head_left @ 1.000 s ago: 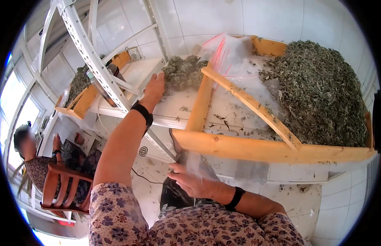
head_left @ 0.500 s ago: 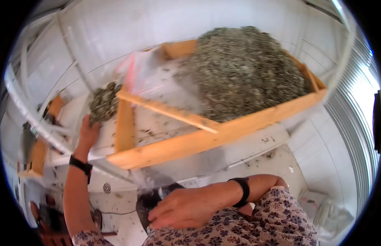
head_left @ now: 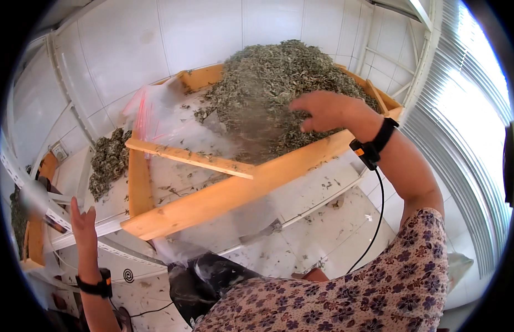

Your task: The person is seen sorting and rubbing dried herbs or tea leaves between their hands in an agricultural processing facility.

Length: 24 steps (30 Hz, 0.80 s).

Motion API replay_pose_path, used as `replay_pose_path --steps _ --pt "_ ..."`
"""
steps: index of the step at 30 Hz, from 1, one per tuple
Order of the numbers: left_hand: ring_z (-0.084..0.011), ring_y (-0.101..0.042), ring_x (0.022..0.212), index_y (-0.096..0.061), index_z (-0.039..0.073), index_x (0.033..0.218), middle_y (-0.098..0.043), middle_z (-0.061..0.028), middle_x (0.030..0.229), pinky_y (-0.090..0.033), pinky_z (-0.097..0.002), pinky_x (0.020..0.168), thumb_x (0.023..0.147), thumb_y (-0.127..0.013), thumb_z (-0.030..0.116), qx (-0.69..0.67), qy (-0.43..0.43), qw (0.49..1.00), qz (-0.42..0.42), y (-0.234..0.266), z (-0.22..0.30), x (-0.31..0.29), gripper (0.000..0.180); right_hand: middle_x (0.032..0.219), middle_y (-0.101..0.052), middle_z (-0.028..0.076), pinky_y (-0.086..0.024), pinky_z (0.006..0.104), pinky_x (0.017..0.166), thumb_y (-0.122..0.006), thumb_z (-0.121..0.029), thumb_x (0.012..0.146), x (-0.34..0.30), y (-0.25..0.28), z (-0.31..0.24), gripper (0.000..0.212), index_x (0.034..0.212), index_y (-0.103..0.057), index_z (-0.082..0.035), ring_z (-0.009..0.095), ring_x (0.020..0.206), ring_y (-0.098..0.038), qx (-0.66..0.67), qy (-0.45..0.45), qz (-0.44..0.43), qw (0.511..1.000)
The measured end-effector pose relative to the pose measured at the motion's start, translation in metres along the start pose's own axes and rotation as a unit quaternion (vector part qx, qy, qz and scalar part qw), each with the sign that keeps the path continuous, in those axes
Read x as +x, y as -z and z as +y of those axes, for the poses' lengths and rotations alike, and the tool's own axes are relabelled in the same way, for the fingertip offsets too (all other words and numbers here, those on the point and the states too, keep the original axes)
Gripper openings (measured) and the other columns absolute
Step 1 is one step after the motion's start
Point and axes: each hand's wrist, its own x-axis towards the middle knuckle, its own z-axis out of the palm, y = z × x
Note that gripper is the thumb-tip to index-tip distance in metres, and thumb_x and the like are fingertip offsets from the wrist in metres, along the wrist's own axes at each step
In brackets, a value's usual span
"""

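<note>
A large heap of dried grey-green leaves (head_left: 279,72) fills the right part of a wooden frame (head_left: 196,207). Over the heap's near side reaches my right hand (head_left: 331,113), fingers stretched out and thumb apart, with nothing seen in it. Whether it touches the leaves I cannot tell. My left hand (head_left: 84,224) is by the metal shelf edge at the left, empty, its fingers spread. Beyond it lies a smaller pile of dried leaves (head_left: 107,160), outside the frame. Clear plastic bags with red strips (head_left: 142,113) lie inside the frame's left part.
A loose wooden strip (head_left: 190,157) lies across the frame's near corner. White metal posts (head_left: 63,77) rise at the left. Tiled wall (head_left: 201,33) stands behind, and ribbed sheeting (head_left: 445,105) at the right. Leaf bits litter the floor (head_left: 318,232). A black cable (head_left: 378,216) hangs from my right wristband.
My right hand has swung from in front of my body up and right, over the large heap. My left hand has drawn back from the small leaf pile. The view has shifted.
</note>
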Motion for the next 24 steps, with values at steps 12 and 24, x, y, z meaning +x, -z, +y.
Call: replay_pose_path --steps 12,24 --pt "-0.0097 -0.04 0.077 -0.029 -0.013 0.129 -0.047 -0.0045 0.088 -0.037 -0.0223 0.072 0.085 -0.05 0.014 -0.003 0.052 0.996 -0.076 0.013 0.028 -0.071 0.055 0.131 -0.04 0.016 -0.038 0.0394 0.094 -0.07 -0.021 0.069 0.047 -0.047 -0.006 0.071 0.131 -0.037 -0.009 0.031 0.118 -0.041 0.05 -0.001 -0.233 0.971" --pt "-0.0165 -0.044 0.103 -0.024 -0.013 0.131 -0.044 -0.0144 0.12 -0.035 -0.0269 0.09 0.086 -0.05 0.009 -0.117 0.089 0.983 -0.112 0.015 -0.005 -0.099 0.057 0.138 -0.029 0.014 -0.028 0.0464 0.101 -0.07 -0.022 0.069 0.062 -0.053 -0.035 0.065 0.127 -0.043 -0.012 0.031 0.125 -0.031 0.005 0.206 -0.099 0.974"
